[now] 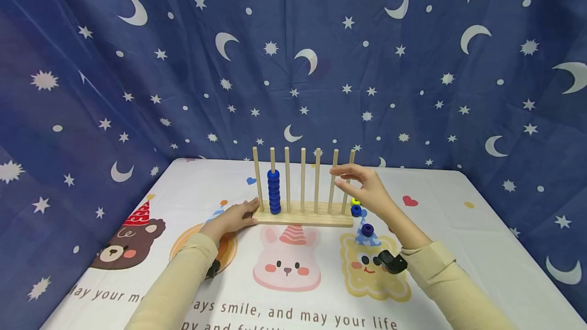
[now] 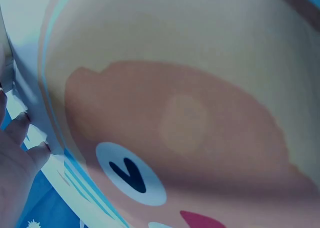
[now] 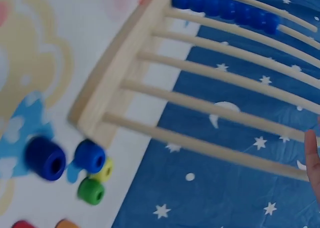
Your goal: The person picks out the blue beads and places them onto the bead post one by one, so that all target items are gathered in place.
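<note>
A wooden stand with several upright pegs (image 1: 302, 220) stands on the table. A stack of blue beads (image 1: 273, 192) fills much of its second peg from the left; the other pegs are bare. My left hand (image 1: 234, 216) grips the left end of the base, thumb in front and fingers behind. Raised by the right-hand pegs, my right hand (image 1: 359, 185) has thumb and fingers apart, with no bead visible between them. In the right wrist view only a bit of that hand (image 3: 313, 163) shows at the edge, near the peg ends.
Loose beads lie right of the stand: a dark blue bead (image 3: 46, 158), another blue bead (image 3: 90, 156), a yellow bead (image 3: 104, 170) and a green bead (image 3: 91, 190). Red and orange pieces show at that view's bottom edge. A blue curtain (image 1: 293, 65) hangs behind the table.
</note>
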The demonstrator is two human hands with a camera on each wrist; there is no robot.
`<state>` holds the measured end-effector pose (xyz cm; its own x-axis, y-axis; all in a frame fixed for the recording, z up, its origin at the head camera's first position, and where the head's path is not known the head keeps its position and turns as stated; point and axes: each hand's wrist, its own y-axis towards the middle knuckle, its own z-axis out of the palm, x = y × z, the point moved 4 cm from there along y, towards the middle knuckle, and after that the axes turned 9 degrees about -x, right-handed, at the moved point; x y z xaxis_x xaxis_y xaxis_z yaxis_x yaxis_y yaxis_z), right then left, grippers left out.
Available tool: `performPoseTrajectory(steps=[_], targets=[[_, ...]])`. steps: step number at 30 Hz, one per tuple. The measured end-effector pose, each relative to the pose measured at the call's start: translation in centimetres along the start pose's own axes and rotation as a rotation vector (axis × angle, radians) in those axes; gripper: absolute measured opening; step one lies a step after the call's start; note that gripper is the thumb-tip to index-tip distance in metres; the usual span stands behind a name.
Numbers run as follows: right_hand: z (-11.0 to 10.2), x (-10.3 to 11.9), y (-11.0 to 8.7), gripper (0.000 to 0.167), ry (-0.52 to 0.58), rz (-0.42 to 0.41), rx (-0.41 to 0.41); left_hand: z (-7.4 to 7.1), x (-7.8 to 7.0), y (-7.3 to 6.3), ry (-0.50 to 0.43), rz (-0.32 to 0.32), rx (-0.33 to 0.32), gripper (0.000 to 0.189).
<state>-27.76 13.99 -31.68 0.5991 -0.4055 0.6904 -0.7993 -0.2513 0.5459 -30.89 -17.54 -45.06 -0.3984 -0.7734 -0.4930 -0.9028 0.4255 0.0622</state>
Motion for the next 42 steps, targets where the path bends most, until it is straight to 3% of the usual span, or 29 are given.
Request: performPoseTrajectory(steps=[5, 13, 26, 33, 37, 42], targets=[[-0.3, -0.7, -0.8, 0.025, -0.062, -0.038, 0.05, -0.1, -0.8, -0.2, 0.058, 0.001, -0.001, 0.057], [-0.8, -1.5, -1.9, 0.024, -0.099, -0.14, 0.114, 0.0, -0.6, -0.6, 0.035, -0.024, 0.015, 0.058], [-1.5, -3.9, -3.4, 0.024, -0.159, -0.076, 0.133, 0.3, -0.1, -1.0, 0.059, -0.026, 0.022, 0.061], [-1.9, -5.3, -3.7, 0.024, -0.165, -0.058, 0.124, 0.2, 0.0, -1.0, 0.012, -0.037, 0.018, 0.063], [-2.1, -6.3, -3.9, 0.026, -0.166, -0.022, 0.152, 0.4, 0.7, -1.0, -0.01, 0.003, 0.014, 0.068], [-3.0, -7.7, -4.1, 0.027, -0.221, 0.041, 0.155, 0.3, 0.4, -0.5, -0.019, 0.05, 0.009, 0.068]])
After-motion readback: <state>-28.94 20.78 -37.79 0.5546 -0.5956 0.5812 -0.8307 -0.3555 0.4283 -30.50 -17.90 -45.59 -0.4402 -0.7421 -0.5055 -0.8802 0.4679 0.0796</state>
